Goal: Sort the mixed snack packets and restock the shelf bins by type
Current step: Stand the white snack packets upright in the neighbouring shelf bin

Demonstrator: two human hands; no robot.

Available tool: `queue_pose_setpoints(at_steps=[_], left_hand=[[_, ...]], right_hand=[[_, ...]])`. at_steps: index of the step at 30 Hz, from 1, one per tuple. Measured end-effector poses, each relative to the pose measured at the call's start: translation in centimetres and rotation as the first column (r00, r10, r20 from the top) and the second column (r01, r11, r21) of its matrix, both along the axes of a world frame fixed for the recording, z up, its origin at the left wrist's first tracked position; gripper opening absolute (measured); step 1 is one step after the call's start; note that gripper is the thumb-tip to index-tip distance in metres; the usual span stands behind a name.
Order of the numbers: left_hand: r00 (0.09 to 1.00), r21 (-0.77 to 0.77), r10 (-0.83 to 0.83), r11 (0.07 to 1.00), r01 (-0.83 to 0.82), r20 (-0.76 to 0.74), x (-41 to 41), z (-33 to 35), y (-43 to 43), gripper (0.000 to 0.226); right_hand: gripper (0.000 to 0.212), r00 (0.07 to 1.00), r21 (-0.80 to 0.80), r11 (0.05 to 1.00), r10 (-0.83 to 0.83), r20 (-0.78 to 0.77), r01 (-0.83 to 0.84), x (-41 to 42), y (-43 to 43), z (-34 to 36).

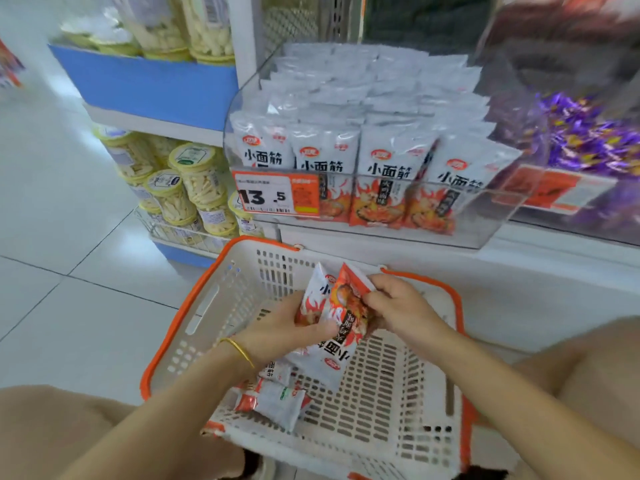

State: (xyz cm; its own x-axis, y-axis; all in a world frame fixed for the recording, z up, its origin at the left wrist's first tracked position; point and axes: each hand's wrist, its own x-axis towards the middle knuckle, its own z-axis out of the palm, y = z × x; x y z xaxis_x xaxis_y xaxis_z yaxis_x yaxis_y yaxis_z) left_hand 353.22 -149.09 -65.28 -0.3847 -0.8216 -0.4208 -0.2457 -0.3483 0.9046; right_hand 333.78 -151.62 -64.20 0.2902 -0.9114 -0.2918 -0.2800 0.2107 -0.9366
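1. I am gathering a small stack of flame-print packets (341,301) over the white basket (225,282) in the lower middle of the frame.
2. My left hand (277,327) is gripping the stack from below, its fingers curled round the foil. My right hand (401,303) is pinching the upper edge of the front packet, fingers clamped on it.
3. To do this well, I am thinking the edges should be squared and the prints turned the same way up before lifting. One held packet is hanging upside down.
4. A looser grip is risking a slide, since foil like this is probably slippery.
5. More loose packets (277,400) are lying in the basket's lower-left corner. One is showing a green mark, and it is too blurred to tell whether it is another type.
6. The clear bin (485,220) in the upper middle is holding standing rows of matching packets (391,168), looking nearly full, with a price tag (277,195) on its front.
7. The neighbouring bin at the right is holding purple-wrapped sweets (588,140), and the shelves at the left are holding jars (194,181).
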Motion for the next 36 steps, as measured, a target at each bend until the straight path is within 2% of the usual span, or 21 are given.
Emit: queue_pose_setpoints(at_steps=[3, 6, 8, 9, 11, 12, 14, 16, 18, 20, 21, 22, 23, 24, 27, 29, 31, 32, 33, 34, 36], left_hand=[[0.998, -0.023, -0.027, 0.999, 0.028, 0.061, -1.2, 0.9, 0.2, 0.080], [0.993, -0.069, 0.032, 0.997, -0.024, 0.112, -2.1, 1.7, 0.3, 0.054], [0.988, -0.087, 0.054, 0.995, -0.042, 0.145, -2.3, 2.2, 0.2, 0.059], [0.988, -0.098, 0.039, 0.995, -0.025, 0.149, -2.3, 2.4, 0.2, 0.058], [0.984, -0.095, -0.002, 0.995, 0.019, 0.177, -2.4, 2.9, 0.0, 0.052], [0.985, -0.104, -0.002, 0.994, 0.020, 0.173, -2.6, 3.3, -0.1, 0.050], [0.993, -0.109, 0.009, 0.994, 0.004, 0.119, -3.0, 4.0, 0.2, 0.052], [0.995, -0.037, 0.089, 0.995, -0.087, 0.051, -3.0, 3.8, -0.1, 0.064], [0.977, 0.097, 0.210, 0.974, -0.207, -0.030, -2.7, 3.3, -1.0, 0.080], [0.968, 0.122, 0.241, 0.965, -0.232, -0.067, -2.9, 2.8, -1.9, 0.106], [0.971, 0.093, 0.229, 0.971, -0.222, -0.065, -3.4, 2.7, -2.1, 0.106], [0.970, 0.063, 0.234, 0.971, -0.231, -0.061, -4.3, 2.6, -1.9, 0.088], [0.969, 0.022, 0.236, 0.972, -0.235, -0.068, -5.3, 2.3, -1.7, 0.062], [0.975, -0.018, 0.218, 0.976, -0.219, -0.031, -6.4, 2.1, -1.1, 0.043], [0.970, -0.151, 0.227, 0.966, -0.212, 0.092, -6.8, 1.5, -0.6, 0.030], [0.956, -0.139, 0.251, 0.963, -0.231, 0.149, -4.8, 0.8, -0.7, 0.029], [0.942, -0.124, 0.284, 0.956, -0.265, 0.179, -3.1, 0.0, -0.3, 0.039], [0.934, -0.115, 0.293, 0.955, -0.274, 0.203, -2.4, -0.3, 0.1, 0.050], [0.930, -0.101, 0.301, 0.953, -0.285, 0.212, -1.9, -0.9, 0.3, 0.053], [0.927, -0.088, 0.313, 0.950, -0.301, 0.209, -1.4, -1.6, 0.4, 0.045], [0.920, -0.075, 0.345, 0.939, -0.337, 0.188, -0.5, -2.8, 0.6, 0.031]], right_hand=[[0.022, 0.998, -0.146, 0.989, -0.016, -0.056, 0.007, -1.0, 0.4, 1.7], [0.019, 0.980, -0.255, 0.965, -0.099, -0.174, 0.052, -2.1, 0.1, 1.8], [0.010, 0.937, -0.378, 0.926, -0.146, -0.316, 0.017, -2.9, 0.1, 2.0], [0.024, 0.912, -0.464, 0.885, -0.174, -0.372, -0.020, -3.3, 0.1, 2.1], [0.064, 0.862, -0.653, 0.706, -0.122, -0.492, -0.273, -4.0, 0.2, 2.9], [0.070, 0.812, -0.686, 0.579, -0.070, -0.580, -0.440, -4.2, 0.3, 3.5], [0.058, 0.692, -0.648, 0.381, -0.028, -0.721, -0.660, -3.9, 0.4, 3.5], [0.045, 0.639, -0.643, 0.325, -0.134, -0.758, -0.694, -4.0, 0.2, 3.3], [0.030, 0.670, -0.701, 0.385, -0.237, -0.704, -0.600, -4.8, 0.0, 3.4], [0.014, 0.809, -0.701, 0.630, -0.190, -0.556, -0.334, -5.0, 0.3, 3.5], [0.010, 0.900, -0.588, 0.795, -0.140, -0.412, -0.145, -4.6, 0.7, 2.7], [0.009, 0.967, -0.402, 0.915, -0.133, -0.216, 0.036, -3.7, 1.2, 1.8], [0.010, 0.977, -0.197, 0.962, -0.203, -0.062, 0.188, -2.6, 1.7, 0.4], [0.012, 0.955, -0.034, 0.954, -0.298, -0.003, 0.298, -1.8, 2.0, -1.4], [0.011, 0.857, 0.176, 0.849, -0.513, 0.044, 0.499, -2.7, 0.9, -4.5], [0.019, 0.901, 0.169, 0.887, -0.434, -0.010, 0.429, -4.4, -0.3, -6.1], [0.019, 0.958, 0.121, 0.965, -0.208, -0.195, 0.234, -4.7, -0.9, -7.8], [0.019, 0.949, 0.085, 0.992, -0.065, -0.310, 0.096, -4.4, -1.0, -8.9], [0.021, 0.896, 0.053, 0.997, 0.073, -0.438, -0.056, -4.0, -1.2, -10.3], [0.026, 0.807, 0.040, 0.981, 0.180, -0.562, -0.191, -3.6, -1.4, -11.7], [0.035, 0.611, 0.071, 0.932, 0.290, -0.737, -0.357, -3.3, -1.6, -14.8]])
